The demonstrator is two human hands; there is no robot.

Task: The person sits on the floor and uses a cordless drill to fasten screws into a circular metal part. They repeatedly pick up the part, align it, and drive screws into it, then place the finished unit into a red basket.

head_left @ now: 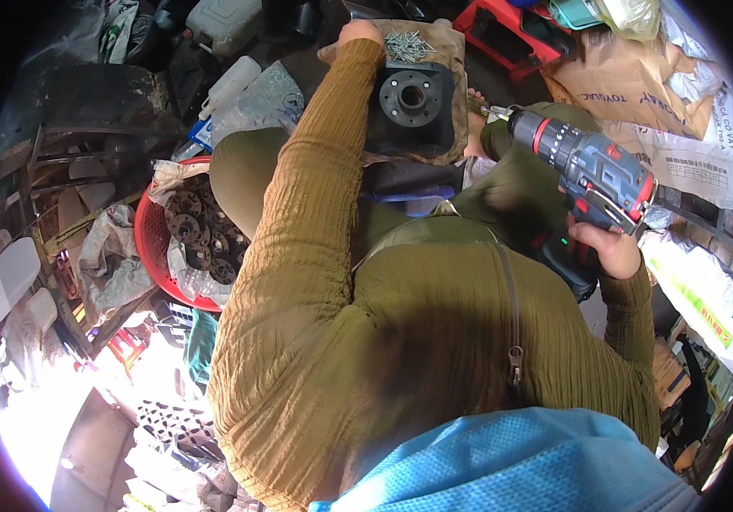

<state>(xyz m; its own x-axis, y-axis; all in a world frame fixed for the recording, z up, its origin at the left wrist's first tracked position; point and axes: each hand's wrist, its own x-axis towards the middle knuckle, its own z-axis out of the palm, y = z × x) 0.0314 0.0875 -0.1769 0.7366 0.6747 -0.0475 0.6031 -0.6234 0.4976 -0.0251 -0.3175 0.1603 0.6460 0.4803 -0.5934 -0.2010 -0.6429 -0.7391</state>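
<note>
My right hand is wrapped round the handle of a grey and red cordless drill, above my right thigh. The drill's bit end points left and away from me. My left arm stretches forward, and my left hand is beside a heap of silver screws on a brown cloth-like pad. Its fingers are hidden behind the back of the hand. Closer to me on that pad sits a black square block, with a round dark metal flange on top. The flange has a centre hole and several small holes.
Left of my leg stands a red plastic basket full of similar dark round parts. A red plastic case lies beyond the pad at right. Brown paper sacks and white sacks line the right side; a rack stands left.
</note>
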